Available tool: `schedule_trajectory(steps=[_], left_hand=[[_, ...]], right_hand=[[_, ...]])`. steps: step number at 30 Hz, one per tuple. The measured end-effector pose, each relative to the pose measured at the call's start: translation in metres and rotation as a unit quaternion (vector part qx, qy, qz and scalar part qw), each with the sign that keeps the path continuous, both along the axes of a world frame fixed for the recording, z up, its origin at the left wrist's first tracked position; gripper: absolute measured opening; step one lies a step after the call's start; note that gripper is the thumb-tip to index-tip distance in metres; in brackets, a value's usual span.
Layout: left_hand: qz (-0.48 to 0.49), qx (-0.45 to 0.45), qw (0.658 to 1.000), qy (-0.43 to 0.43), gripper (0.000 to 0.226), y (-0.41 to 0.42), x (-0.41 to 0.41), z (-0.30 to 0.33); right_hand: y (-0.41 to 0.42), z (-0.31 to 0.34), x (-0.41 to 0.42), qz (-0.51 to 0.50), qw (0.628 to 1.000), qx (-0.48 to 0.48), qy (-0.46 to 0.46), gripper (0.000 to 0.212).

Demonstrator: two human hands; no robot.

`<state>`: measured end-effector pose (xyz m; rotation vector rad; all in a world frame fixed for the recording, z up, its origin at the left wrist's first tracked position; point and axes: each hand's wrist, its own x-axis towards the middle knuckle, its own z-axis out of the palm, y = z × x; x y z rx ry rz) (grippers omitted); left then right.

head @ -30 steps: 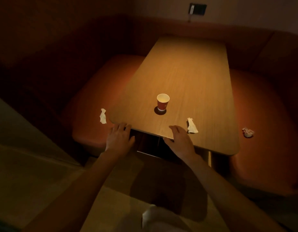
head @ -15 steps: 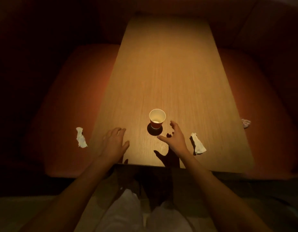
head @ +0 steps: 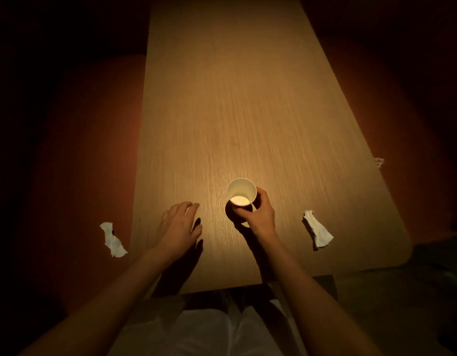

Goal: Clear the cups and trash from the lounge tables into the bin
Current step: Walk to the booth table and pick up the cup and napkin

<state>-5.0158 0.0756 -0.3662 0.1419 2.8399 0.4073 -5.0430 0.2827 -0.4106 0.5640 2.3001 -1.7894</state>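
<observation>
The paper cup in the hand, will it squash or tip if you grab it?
The small red paper cup with a white inside looks empty, so it is probably very light. Its thin paper wall may dent under a hard squeeze from the right hand. Being light and upright, it could tip easily if bumped.

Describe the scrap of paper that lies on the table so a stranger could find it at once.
Start at the long wooden table and go to its near right corner. There, right of the right hand gripping the paper cup, lies a crumpled white napkin. Unlike the other scraps, which lie on the red seats, it rests on the tabletop.
</observation>
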Motion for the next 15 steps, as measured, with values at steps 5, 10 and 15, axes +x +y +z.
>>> schedule_trajectory(steps=[5, 10, 15], left_hand=[[-0.019, 0.001, 1.0, -0.015, 0.056, 0.003, -0.013, -0.008], [-0.025, 0.004, 0.999, -0.024, 0.055, 0.011, -0.017, -0.007], [-0.057, 0.023, 0.998, -0.005, 0.053, 0.05, -0.03, 0.004]], right_hand=[[-0.012, 0.001, -0.005, -0.002, 1.0, -0.007, 0.004, 0.068], [-0.01, 0.01, -0.012, 0.0, 0.999, 0.001, 0.034, 0.067], [0.034, 0.035, -0.012, -0.024, 0.997, 0.016, 0.071, 0.074]])
